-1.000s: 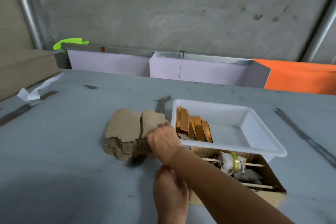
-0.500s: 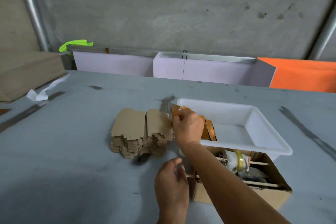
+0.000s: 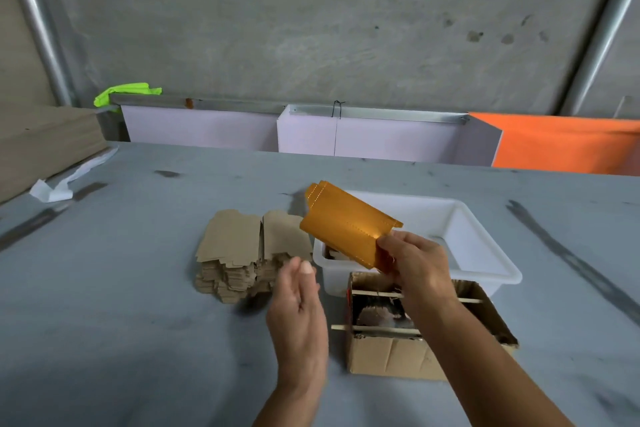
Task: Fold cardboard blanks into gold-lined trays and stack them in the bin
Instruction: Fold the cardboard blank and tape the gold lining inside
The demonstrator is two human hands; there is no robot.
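Right hand (image 3: 414, 262) clamped on one flat blank (image 3: 346, 229), thumb and fingers pinching its near right corner; blank held in the air, gold face toward the camera, tilted, its far end rising over the left rim of the white bin (image 3: 485, 250). Stitch-like perforation lines visible along the blank's edges

Left hand (image 3: 299, 308) empty, fingers loosely apart, palm turned to the right, raised above the tabletop (image 3: 121, 305) just near-side of the stack and clear of the blank

Stack of blanks (image 3: 249, 253) sits mid-tabletop, brown side up, in two side-by-side piles, touching or just beside the bin's left wall; cannot tell which. Lower sheets ragged and uneven

White bin lies right of the stack, toward the middle of the tabletop; its right half bare; contents at the left end mostly hidden behind the held blank

Open cardboard box (image 3: 398, 354) sits against the bin's near wall, thin wooden sticks laid across its opening, jumbled contents inside, not identifiable

Far left edge of the tabletop: crumpled white paper strip (image 3: 65, 180). Beyond the far edge: pale lilac panels (image 3: 381, 139), an orange sheet (image 3: 568, 142), a neon-green cloth (image 3: 128, 92)
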